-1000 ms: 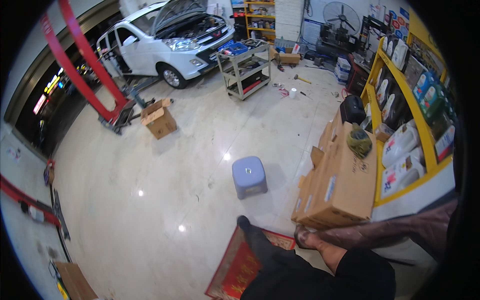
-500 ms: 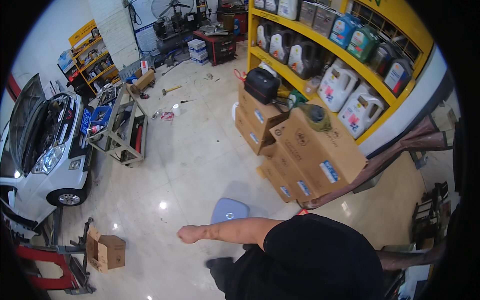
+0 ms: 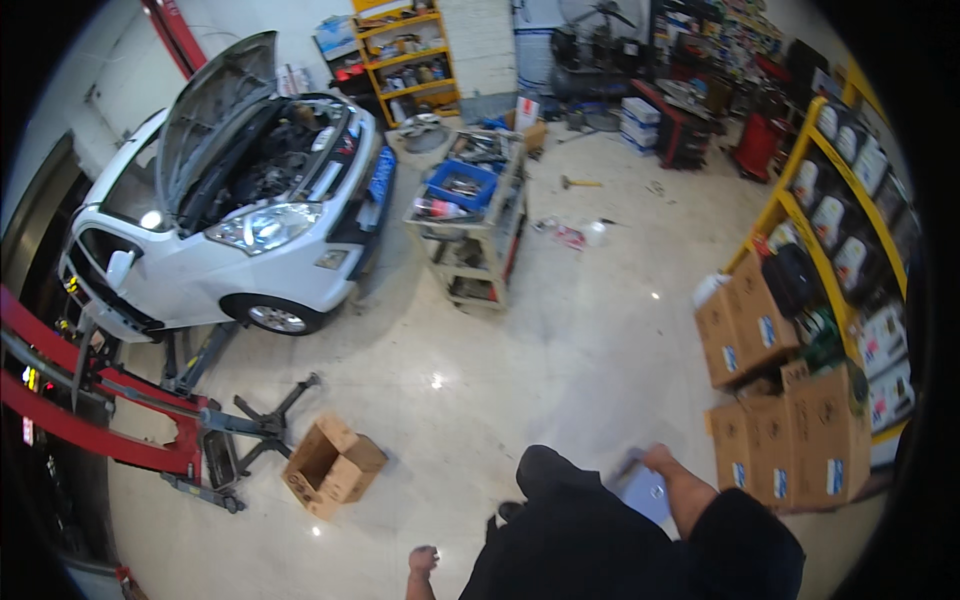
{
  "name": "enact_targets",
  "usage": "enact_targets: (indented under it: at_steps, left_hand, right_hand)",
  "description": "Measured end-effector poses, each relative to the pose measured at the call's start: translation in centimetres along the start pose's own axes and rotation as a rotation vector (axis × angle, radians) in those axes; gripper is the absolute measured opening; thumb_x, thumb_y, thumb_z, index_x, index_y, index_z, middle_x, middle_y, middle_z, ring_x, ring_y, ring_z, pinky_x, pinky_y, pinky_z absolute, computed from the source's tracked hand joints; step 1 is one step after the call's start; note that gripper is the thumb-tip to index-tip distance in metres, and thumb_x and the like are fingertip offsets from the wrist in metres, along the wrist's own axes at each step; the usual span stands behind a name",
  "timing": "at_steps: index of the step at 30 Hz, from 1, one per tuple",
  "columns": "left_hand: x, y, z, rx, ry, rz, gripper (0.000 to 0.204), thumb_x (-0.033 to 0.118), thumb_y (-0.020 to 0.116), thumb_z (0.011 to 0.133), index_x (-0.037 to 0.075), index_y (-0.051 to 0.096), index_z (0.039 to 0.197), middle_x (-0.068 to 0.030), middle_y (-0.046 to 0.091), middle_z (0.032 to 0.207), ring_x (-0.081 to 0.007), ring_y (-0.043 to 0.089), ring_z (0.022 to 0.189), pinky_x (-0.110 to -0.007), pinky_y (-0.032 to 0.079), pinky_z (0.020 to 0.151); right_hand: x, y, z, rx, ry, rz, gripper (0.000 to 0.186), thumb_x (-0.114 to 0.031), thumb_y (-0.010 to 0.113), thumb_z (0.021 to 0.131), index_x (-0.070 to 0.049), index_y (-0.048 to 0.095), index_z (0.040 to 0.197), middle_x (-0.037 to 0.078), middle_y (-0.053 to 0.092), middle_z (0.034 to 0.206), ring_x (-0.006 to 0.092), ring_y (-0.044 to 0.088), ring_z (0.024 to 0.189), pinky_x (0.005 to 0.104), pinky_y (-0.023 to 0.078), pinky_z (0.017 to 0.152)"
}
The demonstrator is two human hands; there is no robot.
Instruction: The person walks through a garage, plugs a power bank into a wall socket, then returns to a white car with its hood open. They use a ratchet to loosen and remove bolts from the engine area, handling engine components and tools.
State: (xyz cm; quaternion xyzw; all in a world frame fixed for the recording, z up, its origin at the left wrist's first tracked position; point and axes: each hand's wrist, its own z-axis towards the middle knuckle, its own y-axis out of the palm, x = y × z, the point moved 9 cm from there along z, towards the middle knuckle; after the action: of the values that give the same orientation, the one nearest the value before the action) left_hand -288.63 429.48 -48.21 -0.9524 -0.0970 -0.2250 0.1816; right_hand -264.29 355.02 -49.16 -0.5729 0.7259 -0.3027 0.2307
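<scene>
My left hand hangs low at the bottom of the view, left of my black-clothed body. Its fingers are curled in, and whether anything small is inside them is hidden. On the other side of my body, my right hand reaches to the far edge of a blue-grey flat-topped stool on the floor. The fingers there are blurred and partly hidden, so I cannot make out whether they grip the edge. Part of the stool is covered by my body and arm.
An open cardboard box stands at a red lift's legs. Farther back are a white car with its hood up and a tool cart. Stacked cartons stand before a yellow shelf at right. A hammer lies beyond.
My view has swung left, bringing in the whole car and lift. An arm stretched across the front with a closed hand before; now both hands show, the right one at the stool.
</scene>
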Motion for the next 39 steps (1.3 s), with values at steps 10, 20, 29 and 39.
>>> enact_targets:
  at_steps: [10,20,29,39]
  left_hand:
    - [42.1,-10.0,20.1,0.106,0.312,0.044,0.033,0.019,0.067,0.088,-0.006,0.066,0.111,-0.0105,0.07,0.09,-0.016,0.066,0.07,-0.028,0.05,0.058]
    - [50.9,-10.6,28.7,0.074,-0.075,-0.293,0.031,0.021,0.066,0.091,0.001,0.066,0.115,-0.0098,0.071,0.091,-0.0169,0.067,0.072,-0.028,0.05,0.058]
    - [66.3,-16.0,48.3,-0.186,-0.138,0.008,0.032,0.034,0.06,0.087,0.007,0.073,0.097,-0.0085,0.072,0.086,-0.0205,0.066,0.074,-0.037,0.052,0.067]
    - [134.1,-27.3,49.4,-0.308,0.765,0.121,0.032,0.025,0.062,0.098,0.002,0.063,0.12,-0.0048,0.071,0.098,-0.0118,0.064,0.086,-0.028,0.051,0.078]
  right_hand:
    - [-21.0,-4.3,18.1,-0.266,-0.089,-0.166,0.022,-0.029,0.067,0.077,-0.011,0.077,0.086,0.012,0.074,0.099,0.032,0.07,0.098,0.0415,0.056,0.084]
    - [-85.9,-61.1,30.7,0.349,-0.937,0.603,0.024,-0.022,0.064,0.088,-0.002,0.071,0.101,0.016,0.072,0.088,0.0302,0.069,0.082,0.0401,0.053,0.075]
    - [-104.9,-73.7,39.7,0.258,-0.901,0.798,0.023,-0.016,0.064,0.093,0.001,0.069,0.107,0.011,0.07,0.082,0.0181,0.067,0.073,0.0331,0.053,0.068]
    - [-99.6,-70.3,49.5,0.234,-0.331,0.905,0.017,-0.009,0.061,0.092,0.003,0.069,0.1,0.009,0.07,0.077,0.015,0.066,0.068,0.0301,0.052,0.063]
